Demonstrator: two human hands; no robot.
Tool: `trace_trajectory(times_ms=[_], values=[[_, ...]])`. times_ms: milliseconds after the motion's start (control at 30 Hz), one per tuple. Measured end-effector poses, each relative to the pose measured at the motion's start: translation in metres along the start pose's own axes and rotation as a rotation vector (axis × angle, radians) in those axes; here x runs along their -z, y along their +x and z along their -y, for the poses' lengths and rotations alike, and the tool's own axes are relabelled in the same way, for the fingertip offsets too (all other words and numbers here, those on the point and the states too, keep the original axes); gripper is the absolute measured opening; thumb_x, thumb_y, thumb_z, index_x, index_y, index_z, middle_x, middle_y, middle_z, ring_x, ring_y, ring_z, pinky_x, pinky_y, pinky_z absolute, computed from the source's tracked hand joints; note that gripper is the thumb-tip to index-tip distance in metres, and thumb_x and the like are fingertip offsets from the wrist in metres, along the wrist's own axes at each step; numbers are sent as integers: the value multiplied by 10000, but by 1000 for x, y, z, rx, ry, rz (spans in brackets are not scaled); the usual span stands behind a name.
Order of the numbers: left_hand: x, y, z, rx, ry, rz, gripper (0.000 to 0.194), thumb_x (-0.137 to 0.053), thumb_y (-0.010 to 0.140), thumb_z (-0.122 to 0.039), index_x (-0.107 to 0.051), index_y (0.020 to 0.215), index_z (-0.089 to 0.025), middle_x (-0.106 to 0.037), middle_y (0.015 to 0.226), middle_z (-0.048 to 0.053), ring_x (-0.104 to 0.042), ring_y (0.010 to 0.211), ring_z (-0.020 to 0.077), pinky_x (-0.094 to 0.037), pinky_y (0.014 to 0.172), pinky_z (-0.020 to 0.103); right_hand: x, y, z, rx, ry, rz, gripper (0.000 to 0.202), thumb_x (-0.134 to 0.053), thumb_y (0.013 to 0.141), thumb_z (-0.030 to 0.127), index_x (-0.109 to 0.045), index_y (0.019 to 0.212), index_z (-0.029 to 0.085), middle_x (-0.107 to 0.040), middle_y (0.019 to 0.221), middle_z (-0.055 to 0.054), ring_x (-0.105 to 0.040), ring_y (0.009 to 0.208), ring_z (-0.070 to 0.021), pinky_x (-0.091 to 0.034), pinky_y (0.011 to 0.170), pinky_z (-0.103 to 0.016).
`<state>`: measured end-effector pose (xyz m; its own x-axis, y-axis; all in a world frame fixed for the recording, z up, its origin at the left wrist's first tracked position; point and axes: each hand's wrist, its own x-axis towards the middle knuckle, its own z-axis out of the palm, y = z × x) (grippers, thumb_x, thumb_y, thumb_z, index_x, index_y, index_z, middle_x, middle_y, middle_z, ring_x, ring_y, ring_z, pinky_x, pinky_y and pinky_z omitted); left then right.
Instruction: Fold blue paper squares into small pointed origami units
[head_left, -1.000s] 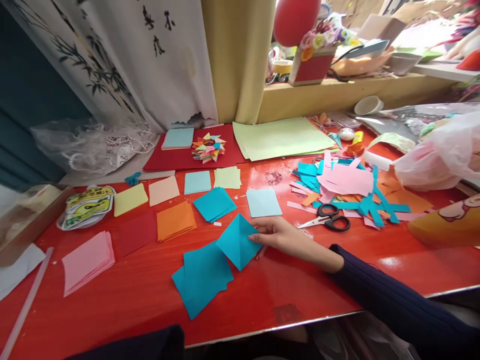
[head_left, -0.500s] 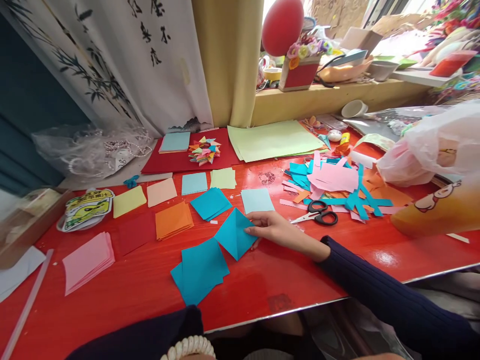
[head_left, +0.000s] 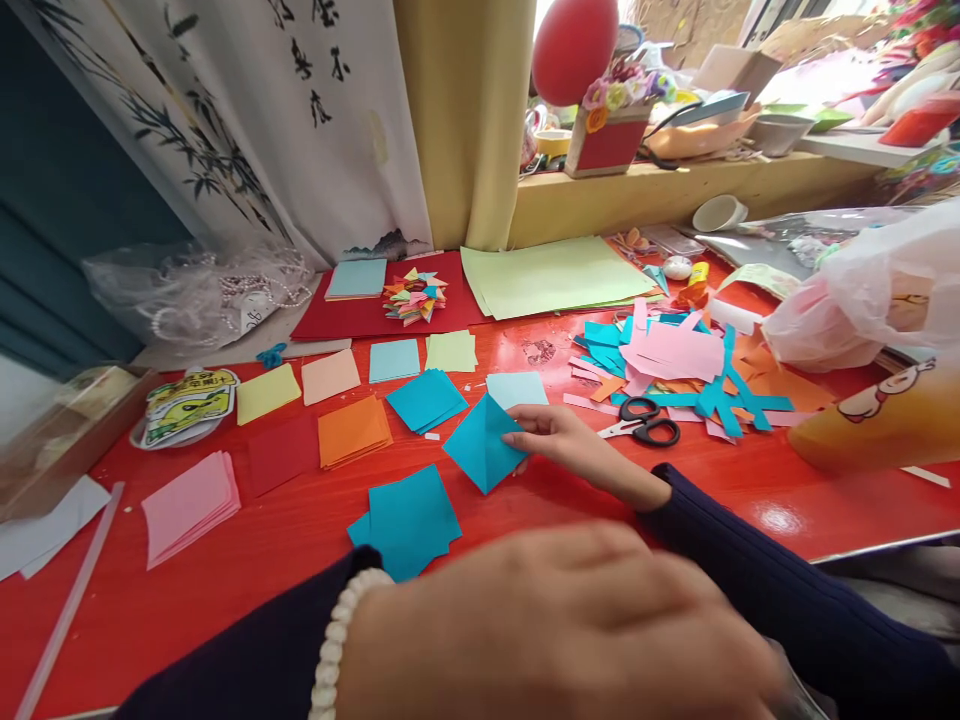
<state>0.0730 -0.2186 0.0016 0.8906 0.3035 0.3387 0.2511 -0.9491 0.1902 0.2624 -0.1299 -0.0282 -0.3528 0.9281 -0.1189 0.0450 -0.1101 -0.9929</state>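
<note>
My right hand (head_left: 562, 440) pinches the right corner of a blue paper square (head_left: 474, 442), which bears a crease down its middle. In the near foreground my left hand (head_left: 555, 625) is large and smeared by motion, so its fingers are unclear; a white bracelet (head_left: 330, 645) circles its wrist. Beyond that wrist, loosely stacked blue paper squares (head_left: 414, 520) lie on the red table. Another blue pile (head_left: 427, 400) sits up and left of the creased square, and a light blue square (head_left: 519, 388) lies just behind it.
Pink (head_left: 191, 508), orange (head_left: 352, 433) and yellow (head_left: 268, 393) paper squares lie to the left. Black-handled scissors (head_left: 651, 425) rest beside a heap of paper scraps (head_left: 675, 355) on the right. Farther right stand an orange container (head_left: 862, 420) and a plastic bag (head_left: 840, 290).
My left hand has risen into view from the bottom edge, over the table's front. The creased blue square has shifted slightly away from the near blue stack, still in my right hand.
</note>
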Motion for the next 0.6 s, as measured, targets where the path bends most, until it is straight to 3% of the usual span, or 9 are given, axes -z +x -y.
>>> trace_trajectory(times_ms=[100,233,333,433,600], values=[[15,31,50,-65,155,1,314,-340,903,-138,-491,1174,-188,-531,1247,82,-407,1245,232,-370,1053,441,3,0,5,8,24,-99,213,-619,723,337,-574,842,167,-611,810,-7,-577,752,-138,-460,696,-269],[21,29,88,-16,368,-14,334,-384,904,-127,-427,1236,-112,-484,1288,139,-370,1268,250,-309,1074,463,3,1,8,-12,77,-105,228,-598,748,372,-551,851,174,-599,769,-4,-573,658,-119,-475,607,-256],[19,17,98,-47,404,16,351,-426,890,-122,-433,1239,-161,-437,1337,111,-307,1302,269,-247,1083,521,3,1,8,-19,99,-62,254,-602,755,376,-553,893,169,-608,796,-18,-582,661,-117,-485,599,-252],[16,13,103,-48,347,-59,241,-437,880,-96,-533,1080,-190,-442,1332,80,-310,1301,240,-256,1080,512,3,1,5,8,86,-29,241,-613,758,368,-553,866,161,-596,792,-18,-584,694,-118,-491,631,-254],[8,21,103,310,-16,-243,121,-446,901,-224,-559,882,-182,-426,1315,76,-393,1231,211,-412,976,410,2,1,5,70,50,10,256,-570,797,386,-567,937,170,-604,843,-25,-605,720,-135,-519,678,-307]])
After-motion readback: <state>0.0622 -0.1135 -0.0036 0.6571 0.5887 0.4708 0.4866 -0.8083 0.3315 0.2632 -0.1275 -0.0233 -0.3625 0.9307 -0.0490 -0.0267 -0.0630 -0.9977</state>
